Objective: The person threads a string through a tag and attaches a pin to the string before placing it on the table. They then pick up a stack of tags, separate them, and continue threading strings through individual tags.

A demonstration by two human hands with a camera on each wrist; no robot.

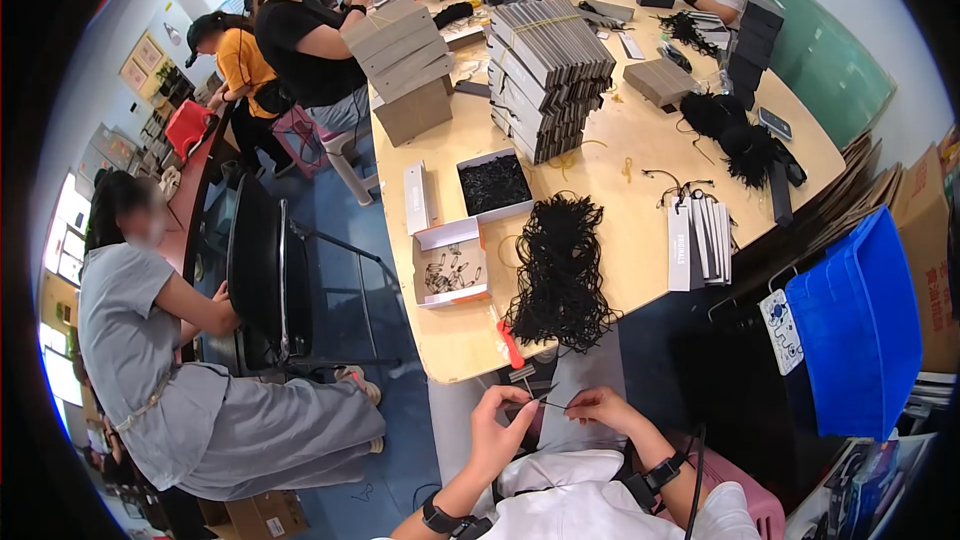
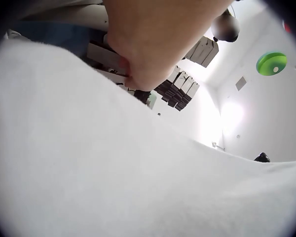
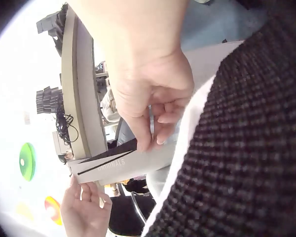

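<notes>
A: Where does the head view sit?
B: High, looking forward and down over the wooden table [image 1: 620,240], hands low in frame.
A: And the 2 wrist views?
B: Very close, angled upward; each shows the table's stacked boxes [image 3: 48,98], which the head view also shows.

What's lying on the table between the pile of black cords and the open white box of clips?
In the head view, only bare table lies between the black cords and the white box, apart from a thin loop by the pile.
</notes>
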